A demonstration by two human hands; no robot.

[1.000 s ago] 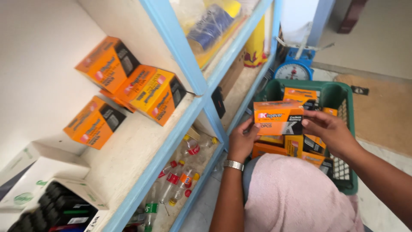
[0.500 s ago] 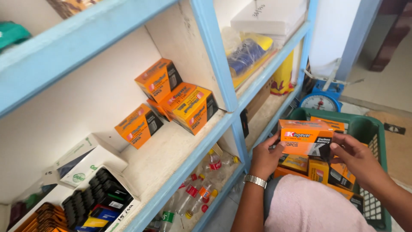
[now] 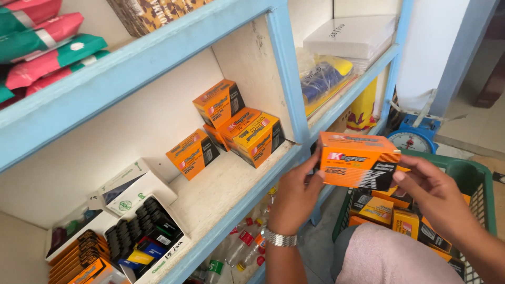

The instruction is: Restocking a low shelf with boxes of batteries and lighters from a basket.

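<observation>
- Orange, with a black corner: the box (image 3: 359,160) is held up in front of the shelf (image 3: 221,184), above the basket (image 3: 476,181), level with the shelf's front edge.
- The left hand (image 3: 295,197) has its grip closed on the box's left end, fingers curled behind it and the thumb at the front; a metal watch (image 3: 279,239) sits on that wrist.
- The right hand (image 3: 436,194) has its grip closed on the box's right end, the thumb pressed on the black corner, fingers underneath.
- The basket is green plastic with mesh walls and stands low on the right; inside it lie more orange and yellow boxes (image 3: 392,213), packed close together.
- On the white shelf board, well left of the held box, stand four like boxes (image 3: 236,129): two side by side, one stacked tilted on top, one apart to the left.
- Further left on the same shelf are open white cartons (image 3: 139,181) with small black packs (image 3: 139,231) in rows.
- The shelf frame (image 3: 286,79) is pale blue; the board above carries pink and green packets (image 3: 44,44).
- The next bay to the right holds a flat white box (image 3: 352,34) over a clear bag with blue and yellow goods (image 3: 323,76).
- A blue dial scale (image 3: 413,138) stands on the floor behind the basket.
- Small bottles with red caps (image 3: 244,239) lie on the shelf below.
- Pink cloth (image 3: 392,257) covers the person's lap at the bottom edge.
</observation>
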